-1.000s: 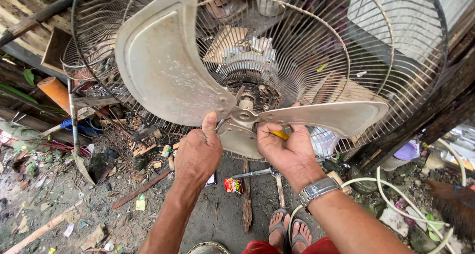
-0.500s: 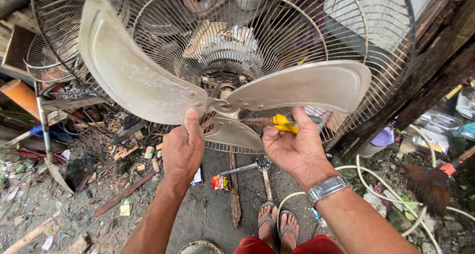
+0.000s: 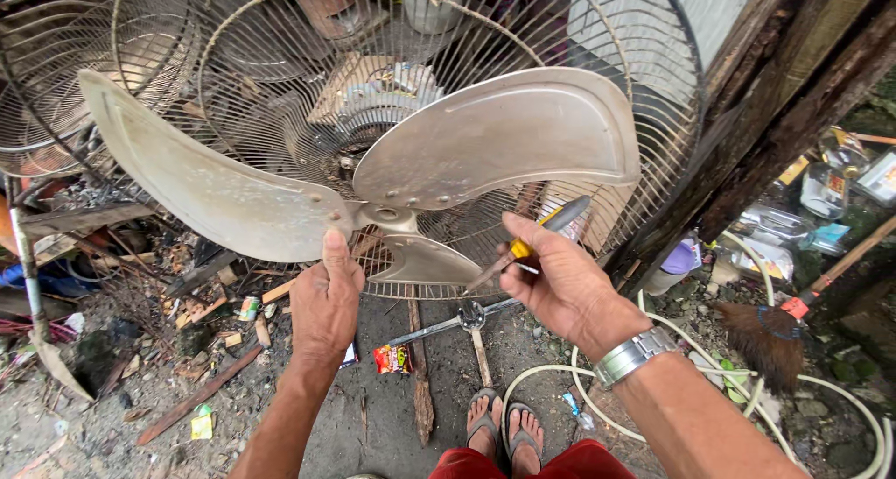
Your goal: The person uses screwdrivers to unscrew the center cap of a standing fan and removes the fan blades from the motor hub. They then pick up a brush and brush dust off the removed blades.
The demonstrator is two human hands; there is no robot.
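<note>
Head view: the left hand (image 3: pixel 325 303) presses its fingers (image 3: pixel 334 247) flat against the edge of the dull grey three-bladed metal fan propeller (image 3: pixel 373 176), just left of the hub (image 3: pixel 387 215), bracing it without closing round anything. The right hand (image 3: pixel 558 281) is curled shut on a screwdriver with a yellow and black handle (image 3: pixel 539 232), whose shaft slants down-left so that the tip lies under the lowest blade; whether the tip touches metal is hard to tell from here. The propeller sits on its motor (image 3: pixel 373 91) in front of the round rusty wire fan guard (image 3: pixel 597 87), which leans upright against a dark wooden post (image 3: pixel 747 152).

The work in hand looks like loosening the propeller at its hub, one hand steadying while the other works the tool. The next move probably calls for a firm brace on the blade and the tip set squarely at the fastening so it does not slip.

Counts: three blades, one screwdriver, at least two wire guards, the second at the far left (image 3: pixel 56 77), one wristwatch with a metal band (image 3: pixel 635 353), two sandalled feet (image 3: pixel 504 423), and one grey wrench (image 3: pixel 457 322) on the concrete ground (image 3: pixel 373 423).
</note>
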